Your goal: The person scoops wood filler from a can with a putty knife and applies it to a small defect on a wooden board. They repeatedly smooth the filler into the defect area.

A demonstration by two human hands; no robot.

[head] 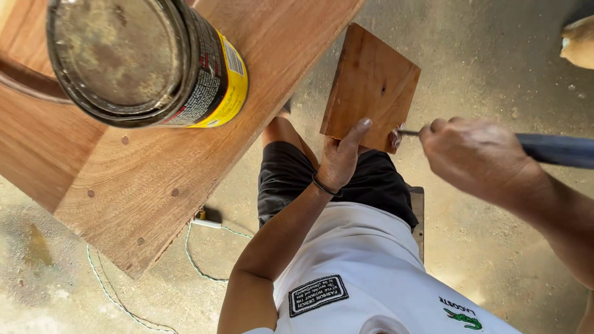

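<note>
My left hand (339, 158) grips a square reddish wooden board (371, 83) by its lower edge, thumb up on its face, holding it over my lap. My right hand (479, 154) is shut on a tool with a dark blue handle (557, 150); its thin metal tip (405, 132) touches the board's right edge, where a small pale smear shows. A dark band sits on my left wrist.
A large wooden panel (154, 179) with plugged screw holes fills the left. A dirty round tin with a yellow and black label (148, 59) stands on it. A green cord (192, 253) trails over the dusty concrete floor (495, 55). A pale object (580, 40) lies at the top right.
</note>
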